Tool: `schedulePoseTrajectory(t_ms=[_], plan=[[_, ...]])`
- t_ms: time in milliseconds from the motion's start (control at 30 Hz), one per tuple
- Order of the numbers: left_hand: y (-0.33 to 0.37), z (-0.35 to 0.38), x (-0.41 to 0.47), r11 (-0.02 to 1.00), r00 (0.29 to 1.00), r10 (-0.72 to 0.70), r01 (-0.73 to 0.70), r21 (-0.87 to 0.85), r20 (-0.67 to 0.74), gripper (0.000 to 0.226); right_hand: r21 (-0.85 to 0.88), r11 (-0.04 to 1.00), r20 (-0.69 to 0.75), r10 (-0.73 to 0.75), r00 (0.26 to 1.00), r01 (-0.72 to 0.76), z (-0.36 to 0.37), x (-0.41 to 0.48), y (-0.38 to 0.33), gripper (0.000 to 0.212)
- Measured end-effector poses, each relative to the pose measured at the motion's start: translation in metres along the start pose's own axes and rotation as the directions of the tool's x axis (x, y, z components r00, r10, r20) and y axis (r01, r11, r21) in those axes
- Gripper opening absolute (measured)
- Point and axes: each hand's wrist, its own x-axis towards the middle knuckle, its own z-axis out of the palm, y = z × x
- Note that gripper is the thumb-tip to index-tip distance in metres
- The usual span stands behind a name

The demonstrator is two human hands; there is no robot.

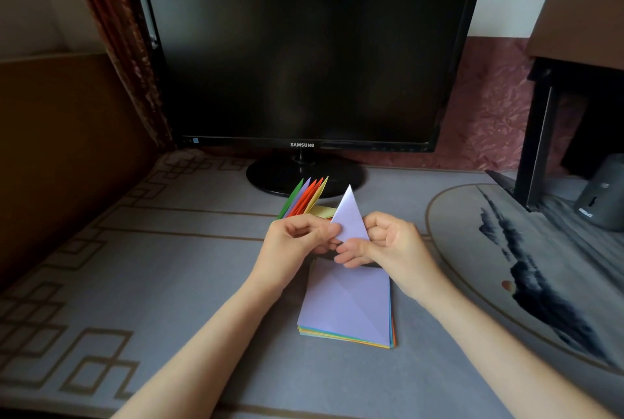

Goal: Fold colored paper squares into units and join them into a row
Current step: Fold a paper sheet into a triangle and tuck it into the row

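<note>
a person's left hand (297,236) and right hand (381,239) meet above a grey patterned desk (152,283), each pinching a lower edge of a lavender triangle (349,216) of folded paper that stands tip-up between them. the fingers of both hands are curled close around its base, and the lowest part of the fold is hidden behind them.

the work appears to be mid-fold on 1 unit: the narrow, pointed shape suggests the creases are being tightened before it is joined. just behind the hands, in front of the stand of a dark samsung monitor (304,47), the row of joined units (304,197) fans upward in green, lavender, orange and yellow points, with a flat yellow flap at its near end. how many units it holds cannot be counted for certain.

directly below the hands lies the stack of paper squares (347,310), a lavender sheet on top showing a diagonal crease, with thin edges of orange, yellow and green beneath.

the next move likely calls for sharpening the folds, then slipping the finished piece into the open end of the row. the paper looks thin, matte and crisp; light pressure should crease it cleanly, while a loose grip could let the fold spring open.
</note>
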Motion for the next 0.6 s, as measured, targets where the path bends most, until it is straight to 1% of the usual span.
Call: schedulePoseTrajectory(t_ms=[100, 167, 233, 333, 400, 467, 533, 600], plan=[[0.001, 0.000, 0.000, 0.999, 1.000, -0.005, 0.004, -0.033, -0.014, 0.010, -0.004, 1.000, 0.023, -0.003, 1.000, 0.003, 0.001, -0.002, -0.001, 0.017], [0.001, -0.002, 0.001, 1.000, 0.999, 0.020, -0.020, -0.015, -0.030, 0.010, -0.050, 0.999, 0.022, -0.010, 1.000, 0.011, 0.001, -0.003, -0.002, 0.017], [0.001, -0.006, 0.001, 0.998, 0.998, 0.057, -0.056, 0.033, -0.021, 0.010, -0.079, 0.996, -0.017, -0.046, 0.999, 0.044, -0.001, -0.002, -0.004, 0.009], [0.001, -0.004, 0.000, 0.987, 0.995, 0.075, -0.084, 0.141, 0.064, 0.010, -0.090, 0.991, -0.078, -0.110, 0.991, 0.103, -0.006, 0.000, -0.010, 0.004], [0.002, -0.001, -0.002, 0.976, 0.991, 0.078, -0.098, 0.194, 0.110, 0.011, -0.150, 0.985, -0.090, -0.101, 0.991, 0.086, -0.008, 0.000, -0.010, 0.008], [0.001, 0.000, -0.002, 0.969, 0.991, 0.084, -0.104, 0.223, 0.100, 0.010, -0.176, 0.982, -0.111, -0.083, 0.990, 0.063, -0.008, 0.000, -0.006, 0.012], [0.002, -0.001, -0.002, 0.976, 0.995, 0.074, -0.086, 0.201, 0.068, 0.010, -0.136, 0.989, -0.151, -0.083, 0.985, 0.062, -0.008, 0.000, -0.005, 0.012], [0.003, -0.001, -0.001, 0.991, 0.998, 0.023, -0.030, 0.131, 0.058, 0.009, -0.096, 0.993, -0.188, -0.087, 0.978, 0.070, -0.007, 0.001, -0.004, 0.013]])
